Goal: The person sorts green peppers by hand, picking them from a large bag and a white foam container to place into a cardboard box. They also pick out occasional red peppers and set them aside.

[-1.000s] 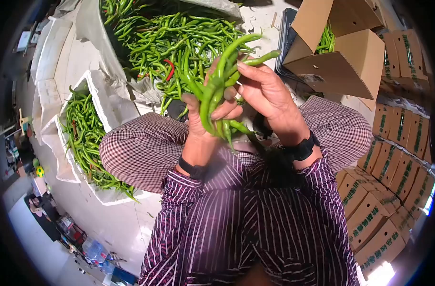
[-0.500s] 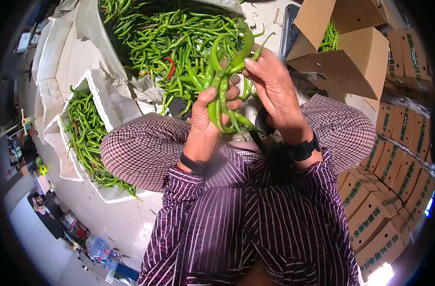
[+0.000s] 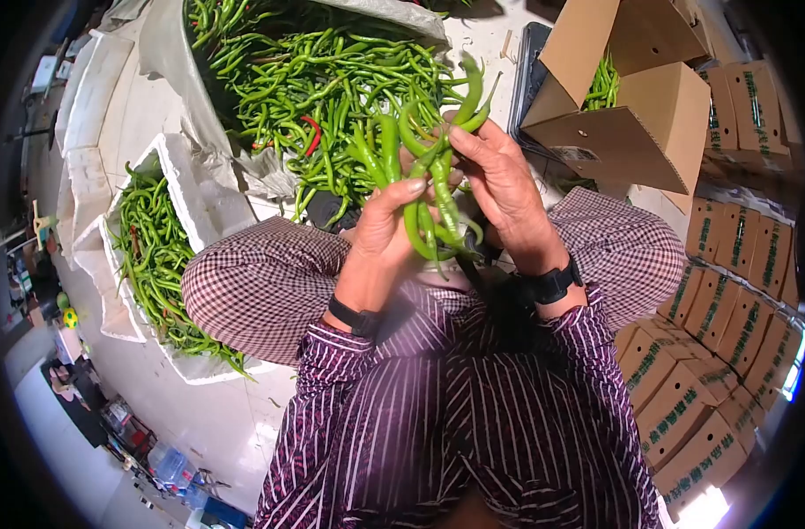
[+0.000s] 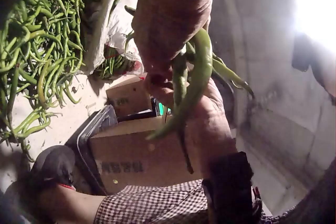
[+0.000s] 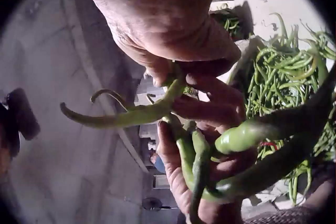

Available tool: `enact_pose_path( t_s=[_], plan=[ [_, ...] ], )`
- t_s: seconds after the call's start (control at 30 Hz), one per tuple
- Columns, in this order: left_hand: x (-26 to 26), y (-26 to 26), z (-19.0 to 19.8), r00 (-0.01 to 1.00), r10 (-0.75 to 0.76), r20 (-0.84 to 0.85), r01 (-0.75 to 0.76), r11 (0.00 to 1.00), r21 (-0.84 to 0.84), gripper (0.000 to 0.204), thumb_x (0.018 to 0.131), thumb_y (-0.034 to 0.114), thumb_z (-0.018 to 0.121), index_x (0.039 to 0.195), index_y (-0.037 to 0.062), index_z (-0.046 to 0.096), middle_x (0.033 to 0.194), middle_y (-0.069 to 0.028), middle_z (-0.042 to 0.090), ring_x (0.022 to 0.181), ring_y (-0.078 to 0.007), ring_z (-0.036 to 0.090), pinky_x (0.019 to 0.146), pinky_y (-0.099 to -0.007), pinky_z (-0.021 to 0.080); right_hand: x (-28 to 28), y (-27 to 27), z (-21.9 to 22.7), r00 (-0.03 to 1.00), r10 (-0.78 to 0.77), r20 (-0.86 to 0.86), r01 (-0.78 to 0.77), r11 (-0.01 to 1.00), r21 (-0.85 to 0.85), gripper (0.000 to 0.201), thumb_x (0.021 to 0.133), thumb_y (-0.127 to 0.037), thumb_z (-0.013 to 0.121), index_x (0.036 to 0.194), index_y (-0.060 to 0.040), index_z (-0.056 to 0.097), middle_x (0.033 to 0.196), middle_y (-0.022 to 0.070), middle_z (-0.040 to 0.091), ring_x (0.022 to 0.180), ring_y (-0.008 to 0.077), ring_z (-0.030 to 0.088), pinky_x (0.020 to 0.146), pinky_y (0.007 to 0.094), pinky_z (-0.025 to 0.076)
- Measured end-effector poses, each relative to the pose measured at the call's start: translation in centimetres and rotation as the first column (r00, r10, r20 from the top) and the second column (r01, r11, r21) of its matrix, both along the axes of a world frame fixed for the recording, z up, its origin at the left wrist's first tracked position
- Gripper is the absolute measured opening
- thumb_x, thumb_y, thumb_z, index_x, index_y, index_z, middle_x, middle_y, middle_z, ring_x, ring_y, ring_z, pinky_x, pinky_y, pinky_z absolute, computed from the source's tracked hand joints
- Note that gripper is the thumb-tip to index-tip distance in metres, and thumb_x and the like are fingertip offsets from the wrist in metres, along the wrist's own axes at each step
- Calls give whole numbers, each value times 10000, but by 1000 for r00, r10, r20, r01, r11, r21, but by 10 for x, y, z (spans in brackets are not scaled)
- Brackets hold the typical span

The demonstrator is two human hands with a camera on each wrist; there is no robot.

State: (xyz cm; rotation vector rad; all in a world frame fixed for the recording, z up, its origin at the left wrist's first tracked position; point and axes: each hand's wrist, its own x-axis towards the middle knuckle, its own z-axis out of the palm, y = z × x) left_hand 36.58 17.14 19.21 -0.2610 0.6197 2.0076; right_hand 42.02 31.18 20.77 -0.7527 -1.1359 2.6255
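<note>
We see a bunch of green peppers (image 3: 424, 189) held in front of the chest, above the lap, between both hands. The left hand (image 3: 386, 225) grips the bunch with fingers curled round its lower half, thumb across the front. The right hand (image 3: 499, 181) pinches one pepper near the top of the bunch between thumb and fingertips; the right wrist view shows that pinch closing on a single curved pepper (image 5: 131, 113).

The long axes of the peppers run roughly upright in the head view, slightly fanned. Their upper ends curve away from the person toward the pile (image 3: 323, 88); their lower ends hang down toward the lap, as the left wrist view confirms, where one pepper (image 4: 191, 85) points down and to the left. We cannot tell which ends carry the stems.

The pile lies in a white sack beyond the knees and includes one red pepper (image 3: 314, 132). A white tray (image 3: 186, 189) of peppers sits to the person's left. An open carton (image 3: 631, 115) holding more peppers stands to the right, with stacked cartons (image 3: 719, 353) beside it.
</note>
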Motion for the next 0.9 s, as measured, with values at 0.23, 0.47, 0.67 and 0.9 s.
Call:
enact_pose_path(
  t_s=[0.23, 0.47, 0.67, 0.9],
  plan=[
    [-4, -2, -24, 999, 45, -2, -45, 999, 3, 460, 834, 78, 627, 1261, 39, 461, 1129, -94, 579, 959, -179, 587, 752, -322, 536, 0, -1, -5, 999, -34, -29, 39, 987, 157, 351, 883, -168, 657, 1166, 3, 537, 1038, 78, 625, 981, 150, 585, 913, 293, 436],
    [-4, -1, -34, 998, 59, 19, -59, 998, 5, 430, 862, 61, 619, 1270, 38, 485, 1154, -91, 605, 979, -201, 626, 796, -362, 555, -3, -9, -17, 998, 54, 31, -60, 971, 233, 319, 888, -190, 640, 1137, -19, 537, 974, 59, 610, 916, 126, 566, 825, 282, 452],
    [-4, -2, -16, 965, -75, -253, 12, 971, -240, 304, 834, 67, 656, 1105, 52, 520, 903, -10, 551, 716, -88, 528, 600, -239, 453, 2, -9, -15, 989, 147, -28, -148, 989, -30, 441, 879, -172, 649, 1250, -6, 479, 1050, 125, 639, 895, 151, 636, 631, 242, 544],
    [-5, -9, -18, 874, -295, -386, 157, 923, -351, 326, 817, 94, 680, 1105, -7, 566, 863, -23, 587, 709, -88, 550, 600, -225, 456, 2, 4, -28, 949, 314, -32, -306, 893, -331, 456, 822, -63, 702, 1228, 6, 505, 1042, 111, 638, 945, 187, 635, 719, 277, 565]
  ],
)
